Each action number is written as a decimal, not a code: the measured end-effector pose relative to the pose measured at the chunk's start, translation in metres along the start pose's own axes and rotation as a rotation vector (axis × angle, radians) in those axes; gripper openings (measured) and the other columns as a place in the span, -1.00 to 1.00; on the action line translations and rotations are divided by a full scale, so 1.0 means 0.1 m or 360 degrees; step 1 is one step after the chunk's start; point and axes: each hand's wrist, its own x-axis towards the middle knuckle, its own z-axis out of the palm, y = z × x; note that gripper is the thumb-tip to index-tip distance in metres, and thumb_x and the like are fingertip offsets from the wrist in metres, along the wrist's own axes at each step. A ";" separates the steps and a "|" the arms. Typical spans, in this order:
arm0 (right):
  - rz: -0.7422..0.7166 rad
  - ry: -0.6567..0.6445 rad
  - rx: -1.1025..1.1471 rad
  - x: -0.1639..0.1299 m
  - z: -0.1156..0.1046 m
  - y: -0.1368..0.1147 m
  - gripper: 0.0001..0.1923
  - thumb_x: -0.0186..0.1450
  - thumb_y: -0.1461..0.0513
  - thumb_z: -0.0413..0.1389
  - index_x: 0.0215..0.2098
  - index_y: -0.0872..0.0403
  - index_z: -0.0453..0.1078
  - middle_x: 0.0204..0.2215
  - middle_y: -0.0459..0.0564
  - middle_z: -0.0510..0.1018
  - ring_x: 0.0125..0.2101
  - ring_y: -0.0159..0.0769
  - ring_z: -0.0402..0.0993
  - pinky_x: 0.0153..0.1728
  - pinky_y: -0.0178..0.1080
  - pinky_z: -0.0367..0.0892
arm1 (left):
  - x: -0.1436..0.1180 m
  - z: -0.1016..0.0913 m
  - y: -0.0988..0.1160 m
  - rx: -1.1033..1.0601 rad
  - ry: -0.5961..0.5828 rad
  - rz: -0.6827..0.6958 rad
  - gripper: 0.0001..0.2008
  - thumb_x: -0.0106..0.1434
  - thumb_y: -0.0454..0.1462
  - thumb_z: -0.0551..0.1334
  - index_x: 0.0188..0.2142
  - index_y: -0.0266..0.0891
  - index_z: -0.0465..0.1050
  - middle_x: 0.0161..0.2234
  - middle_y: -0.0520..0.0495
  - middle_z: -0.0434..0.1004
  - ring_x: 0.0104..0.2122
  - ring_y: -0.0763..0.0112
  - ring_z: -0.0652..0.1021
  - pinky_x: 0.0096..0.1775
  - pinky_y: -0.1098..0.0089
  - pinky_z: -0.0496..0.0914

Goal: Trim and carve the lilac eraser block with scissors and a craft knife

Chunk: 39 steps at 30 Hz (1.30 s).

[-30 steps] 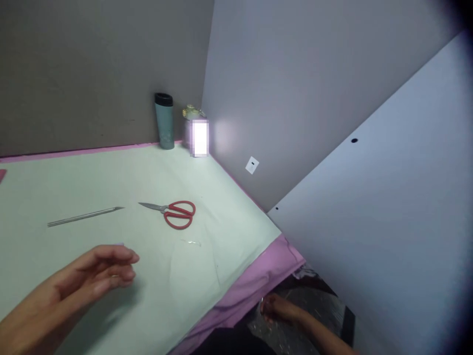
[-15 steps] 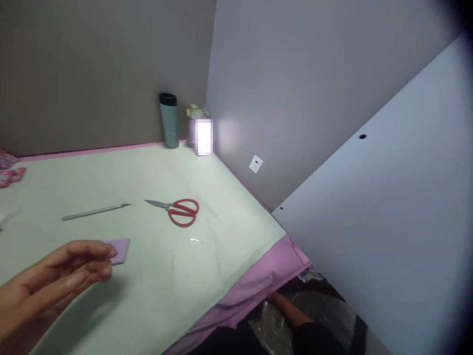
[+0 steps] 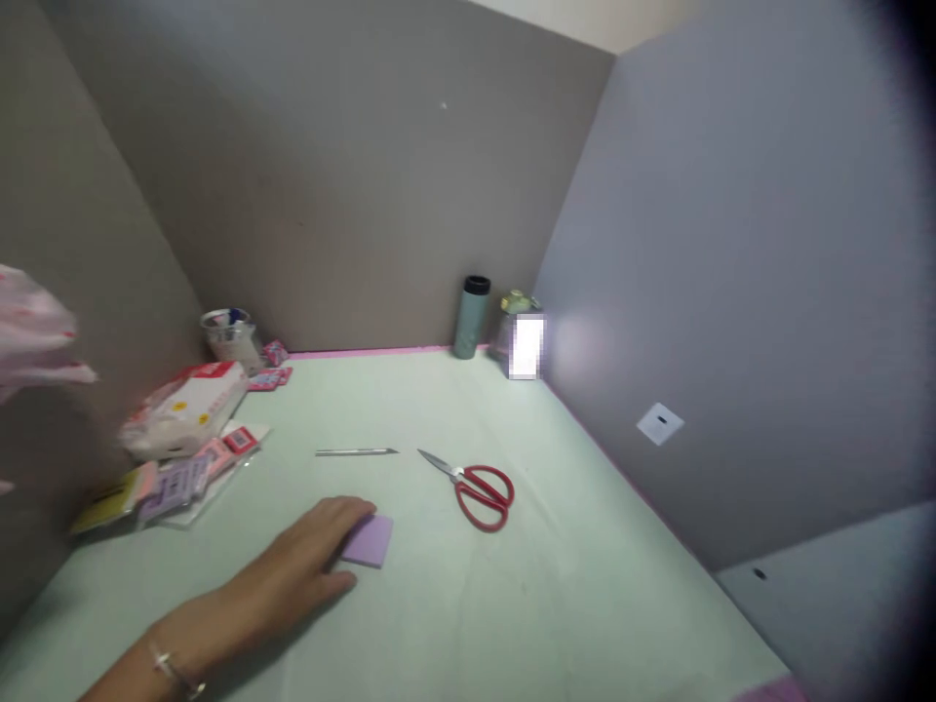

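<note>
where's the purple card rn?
Head view, centre: purple card flat on the table, under the left hand fingertips, just left of the red scissors.

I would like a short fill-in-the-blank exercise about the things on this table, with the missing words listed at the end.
1. The left hand rests on a small ____ pad.
2. The scissors have ____ handles.
3. The metal craft knife lies to the ____ of the scissors in the picture.
4. The tumbler stands upright with a ____ lid.

Missing words: purple; red; left; black
</note>
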 end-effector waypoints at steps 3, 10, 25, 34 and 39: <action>-0.0106 -0.0291 -0.0038 0.10 -0.25 -0.28 -0.82 0.29 0.22 0.15 -0.46 -0.01 0.52 -0.55 -0.13 0.51 -0.54 -0.33 0.43 -0.55 -0.33 0.25 | 0.05 0.13 0.05 0.0028 0.0013 0.0031 -0.41 0.15 -0.42 0.24 0.18 -0.01 0.37 0.11 -0.08 0.52 0.11 0.13 0.48 0.17 0.12 0.36; -0.0505 -0.0083 -0.0655 0.85 -0.34 -0.57 -0.82 0.35 0.37 0.03 -0.41 0.07 0.36 -0.41 -0.05 0.55 -0.49 -0.36 0.38 -0.42 -0.31 0.20 | 0.28 -0.34 -0.12 0.0041 0.0153 -0.0020 -0.52 0.28 -0.14 0.33 0.19 -0.03 0.40 0.16 -0.10 0.51 0.10 0.19 0.53 0.15 0.20 0.42; -0.0711 0.0256 -0.0477 1.25 -0.09 -0.31 -0.79 0.45 0.26 -0.07 -0.32 0.03 0.32 -0.40 -0.02 0.56 -0.44 -0.31 0.46 -0.39 -0.32 0.27 | 1.07 -2.31 -1.11 0.0614 0.1069 -0.0845 -0.60 0.43 -0.09 0.24 0.11 -0.32 0.44 0.09 -0.13 0.48 -0.02 0.17 0.58 0.04 0.10 0.50; -0.0895 0.0304 -0.0477 1.32 -0.02 -0.22 -0.70 0.50 0.18 -0.11 -0.32 0.03 0.37 -0.46 -0.03 0.56 -0.47 -0.33 0.43 -0.44 -0.32 0.23 | 1.06 -2.21 -1.03 0.0753 0.1135 -0.0791 -0.69 0.46 -0.08 0.18 -0.13 -0.31 0.49 -0.04 -0.11 0.53 -0.05 0.19 0.58 0.02 0.07 0.48; -0.0888 0.0360 -0.0522 1.28 -0.08 -0.24 -0.65 0.54 0.15 -0.13 -0.34 0.05 0.36 -0.47 -0.01 0.54 -0.49 -0.32 0.40 -0.44 -0.30 0.23 | 1.04 -2.24 -1.03 0.0797 0.1180 -0.0735 -0.56 0.51 -0.10 -0.06 -0.20 -0.39 0.45 -0.08 0.05 0.37 0.07 0.15 0.48 0.15 0.15 0.35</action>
